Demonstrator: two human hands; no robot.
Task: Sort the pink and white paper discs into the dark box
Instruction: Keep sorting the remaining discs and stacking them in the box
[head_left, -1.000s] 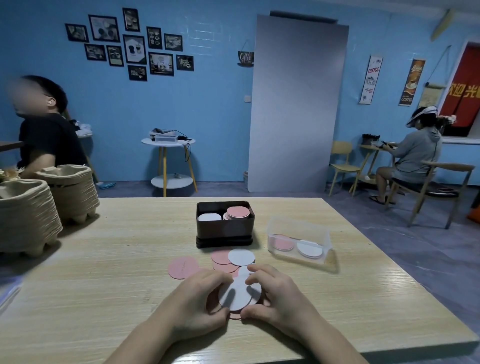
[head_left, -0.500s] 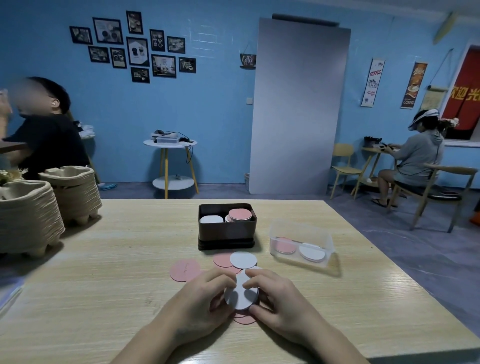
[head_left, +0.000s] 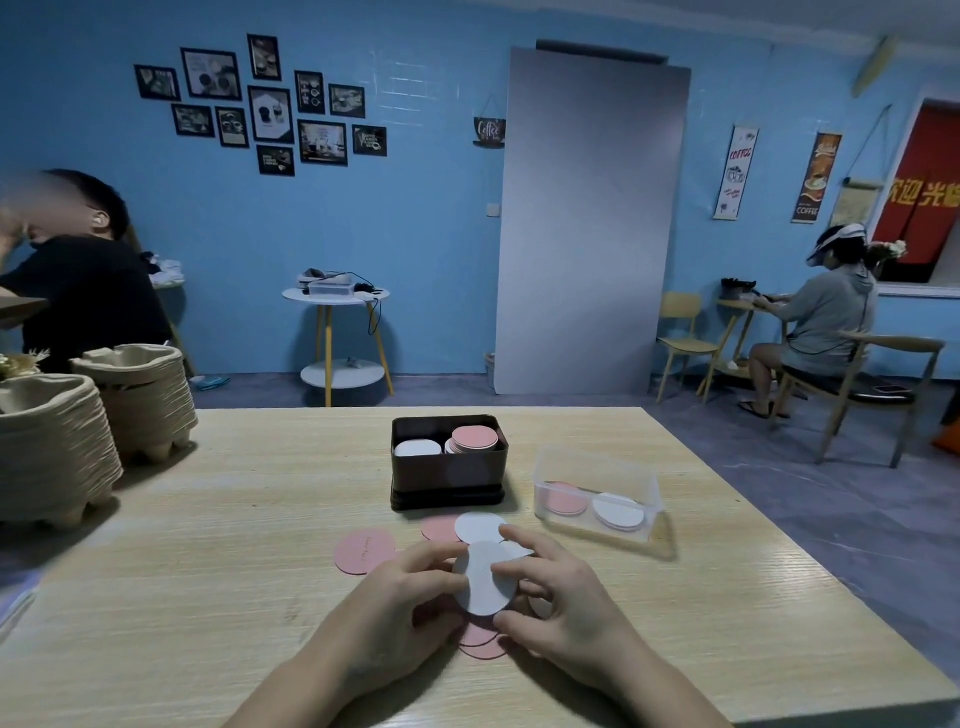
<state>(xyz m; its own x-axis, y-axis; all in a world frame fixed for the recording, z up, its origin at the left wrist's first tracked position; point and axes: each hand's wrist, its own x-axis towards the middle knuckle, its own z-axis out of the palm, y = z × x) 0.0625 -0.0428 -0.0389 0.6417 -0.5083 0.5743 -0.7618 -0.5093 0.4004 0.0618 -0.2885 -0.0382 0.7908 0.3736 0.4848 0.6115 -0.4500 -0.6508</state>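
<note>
A white disc (head_left: 485, 579) is held tilted just above the table (head_left: 208, 545), pinched at one edge by the left hand (head_left: 395, 613) and at the other by the right hand (head_left: 561, 608), the fingers of both curled round it. Whether it is one sheet or a thin stack cannot be told. A few pink discs (head_left: 480, 644) lie beneath the hands, a loose white one (head_left: 479, 527) lies just beyond them, and a lone pink disc (head_left: 363, 550) lies off to the left. Just behind stands the dark box (head_left: 447, 486), with a white pile (head_left: 417, 448) on its left and a taller pink pile (head_left: 474, 438) on its right. A clear tub (head_left: 597, 478) stands beside the box.

The piece is judged ready to be carried. It is best passed to one hand, lifted clear of the front wall and laid flat on the white pile, so that the leaning pink pile is not knocked.
</note>
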